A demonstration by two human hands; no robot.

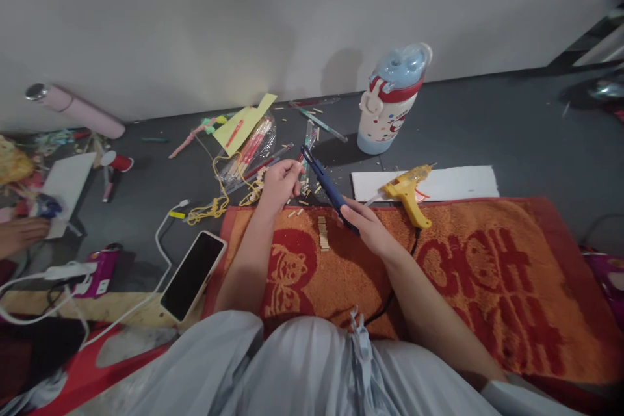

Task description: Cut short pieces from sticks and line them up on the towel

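Observation:
My right hand [366,226] is closed around the handles of dark blue pliers [325,184], whose jaws point up and left toward my left hand. My left hand [281,183] pinches a thin stick near the plier jaws; the stick is too small to see clearly. Both hands hover over the far edge of an orange and red towel [487,273]. A short row of small wooden stick pieces [322,233] lies on the towel just below my hands, and more cut pieces are scattered on the dark floor by my left hand.
A yellow glue gun [407,192] rests on a white board [453,182], with a blue and white bottle [390,104] behind. A phone [192,275] on a cable lies left of the towel. Yellow cord, plastic-wrapped sticks and yellow paper clutter the floor. Another person's hand [22,234] shows at far left.

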